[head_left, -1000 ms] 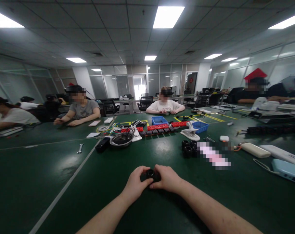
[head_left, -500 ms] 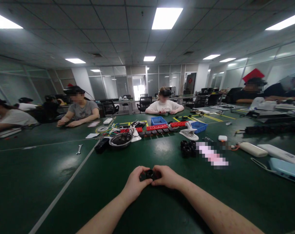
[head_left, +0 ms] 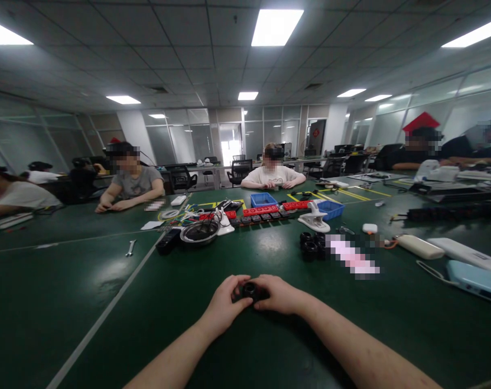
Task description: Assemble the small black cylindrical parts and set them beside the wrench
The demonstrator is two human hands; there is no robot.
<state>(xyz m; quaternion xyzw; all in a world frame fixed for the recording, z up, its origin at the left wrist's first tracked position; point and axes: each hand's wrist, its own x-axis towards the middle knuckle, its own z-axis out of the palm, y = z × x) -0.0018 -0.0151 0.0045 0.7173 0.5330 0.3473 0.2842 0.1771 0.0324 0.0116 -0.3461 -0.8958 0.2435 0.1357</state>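
Little has changed: either side of the black part [head_left: 249, 290], left hand [head_left: 224, 300] and right hand [head_left: 283, 295] keep their fingers [head_left: 243, 304] apparently clamped on it, so handling continues.

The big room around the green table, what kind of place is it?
Probably a shared office used as a workroom: a big green table strewn with parts, a wrench lying on it, and black office chairs behind.

Left hand [head_left: 226, 302], right hand [head_left: 281, 294]: bare fingers [head_left: 234, 282]. Behind the fingers: bare wrists [head_left: 205, 323], then bare forearms [head_left: 351, 335], widening rearward.
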